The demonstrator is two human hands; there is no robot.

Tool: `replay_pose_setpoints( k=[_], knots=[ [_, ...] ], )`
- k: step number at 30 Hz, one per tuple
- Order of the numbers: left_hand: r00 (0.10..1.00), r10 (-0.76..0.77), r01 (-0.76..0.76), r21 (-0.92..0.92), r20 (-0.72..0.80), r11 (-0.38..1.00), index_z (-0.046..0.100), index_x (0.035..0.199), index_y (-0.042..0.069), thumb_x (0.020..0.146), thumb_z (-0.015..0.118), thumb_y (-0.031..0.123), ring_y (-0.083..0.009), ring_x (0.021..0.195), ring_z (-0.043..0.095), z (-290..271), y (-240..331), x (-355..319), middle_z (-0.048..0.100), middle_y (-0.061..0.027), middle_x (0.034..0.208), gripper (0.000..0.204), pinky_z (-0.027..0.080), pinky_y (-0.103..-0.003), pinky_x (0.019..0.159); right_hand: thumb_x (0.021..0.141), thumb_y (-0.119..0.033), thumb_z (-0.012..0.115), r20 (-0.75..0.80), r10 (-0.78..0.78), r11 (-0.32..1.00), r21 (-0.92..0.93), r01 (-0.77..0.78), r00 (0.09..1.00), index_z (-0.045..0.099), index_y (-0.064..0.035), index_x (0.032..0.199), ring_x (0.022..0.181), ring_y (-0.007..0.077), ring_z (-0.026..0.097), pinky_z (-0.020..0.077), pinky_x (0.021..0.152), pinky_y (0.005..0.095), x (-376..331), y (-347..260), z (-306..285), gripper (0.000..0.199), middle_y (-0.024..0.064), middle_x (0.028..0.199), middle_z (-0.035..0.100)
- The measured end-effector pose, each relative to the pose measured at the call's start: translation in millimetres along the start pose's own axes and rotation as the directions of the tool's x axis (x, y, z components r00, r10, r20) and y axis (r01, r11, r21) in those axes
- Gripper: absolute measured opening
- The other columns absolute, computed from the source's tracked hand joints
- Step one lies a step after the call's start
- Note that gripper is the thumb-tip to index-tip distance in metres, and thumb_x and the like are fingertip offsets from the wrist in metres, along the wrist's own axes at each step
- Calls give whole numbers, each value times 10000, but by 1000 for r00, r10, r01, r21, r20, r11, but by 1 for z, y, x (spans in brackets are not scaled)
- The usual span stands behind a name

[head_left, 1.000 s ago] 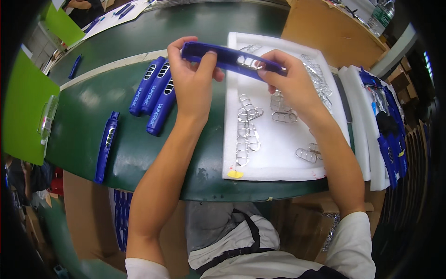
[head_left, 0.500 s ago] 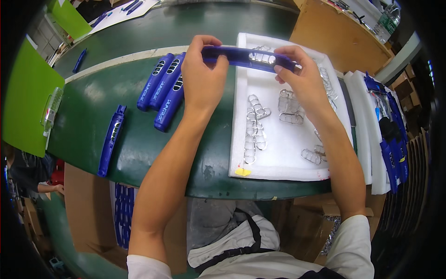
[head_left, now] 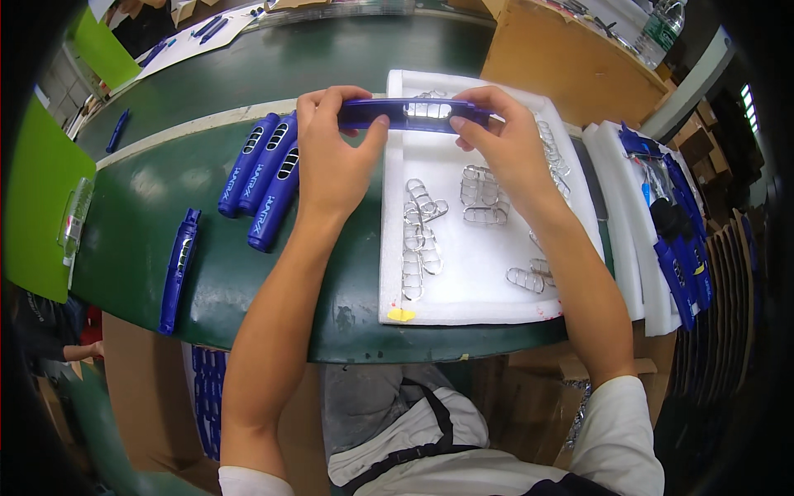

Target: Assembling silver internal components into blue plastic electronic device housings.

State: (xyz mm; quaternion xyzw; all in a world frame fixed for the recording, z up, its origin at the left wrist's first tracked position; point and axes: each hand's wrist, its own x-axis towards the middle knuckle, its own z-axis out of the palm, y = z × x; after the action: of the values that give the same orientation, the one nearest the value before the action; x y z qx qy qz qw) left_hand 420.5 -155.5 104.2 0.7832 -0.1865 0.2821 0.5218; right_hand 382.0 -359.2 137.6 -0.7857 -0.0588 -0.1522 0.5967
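- Long blue plastic bar with a clear window in its middle (head_left: 411, 113): held level above the far end of the white foam tray (head_left: 480, 293), one end in each hand.
- Left hand (head_left: 335, 157): fingers curled over the bar's left end, thumb pressed beneath; grasping it.
- Right hand (head_left: 504, 140): fingertips pinching the bar's right end; also grasping.
- Change over the last second: the bar sits less tilted and nearer the tray's far rim than before, while both grips are unchanged; judged, the piece is being squared up and pressed between the hands, not set down.
- Clear plastic clip-like parts (head_left: 422, 227): scattered loose across the tray, below the bar.
- Three matching blue bars (head_left: 265, 178): side by side on the green table (head_left: 165, 207), just left of the left hand.
- Single blue bar (head_left: 179, 266): apart, near the table's near-left edge.
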Motion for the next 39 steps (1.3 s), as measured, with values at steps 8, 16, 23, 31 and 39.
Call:
replay_pose_setpoints(
  k=[8,16,23,31,39],
  knots=[
    [1000,6,-5,210,-2,978,587,1084,17,784,816,182,-323,996,630,1,15,-6,377,-187,1286,412,530,-399,905,831,-64,752,-5,-140,953,-272,133,990,677,15,1019,809,194,662,538,744,311,0,11,4,217,110,937,675],
    [999,-45,40,262,13,964,536,1079,0,744,839,256,-430,1214,462,4,11,-10,305,-246,1328,519,473,-465,971,801,-56,745,38,-169,925,-338,171,985,675,20,934,798,250,652,531,750,351,-4,6,11,168,134,896,660],
    [1000,-9,8,349,2,937,530,1071,4,733,852,274,-463,1276,386,8,5,-10,295,-269,1333,539,449,-491,992,772,-25,716,64,-221,911,-343,230,973,652,19,894,781,277,647,525,724,368,-4,6,11,145,141,859,639],
    [998,-1,-11,161,70,987,588,1068,21,809,808,193,-298,1089,548,3,6,-4,494,-141,1183,381,479,-387,869,731,84,686,-3,-463,806,-417,420,886,633,-12,890,791,260,636,529,743,355,-8,-4,8,194,106,947,596],
    [999,45,-42,209,-6,977,613,1037,-14,761,519,-180,-357,1041,551,-1,-4,1,533,-162,1077,335,459,-427,948,767,25,721,26,-475,832,-312,458,880,650,-58,1103,889,211,633,520,785,330,-11,-6,11,354,69,1041,578]
  ],
)
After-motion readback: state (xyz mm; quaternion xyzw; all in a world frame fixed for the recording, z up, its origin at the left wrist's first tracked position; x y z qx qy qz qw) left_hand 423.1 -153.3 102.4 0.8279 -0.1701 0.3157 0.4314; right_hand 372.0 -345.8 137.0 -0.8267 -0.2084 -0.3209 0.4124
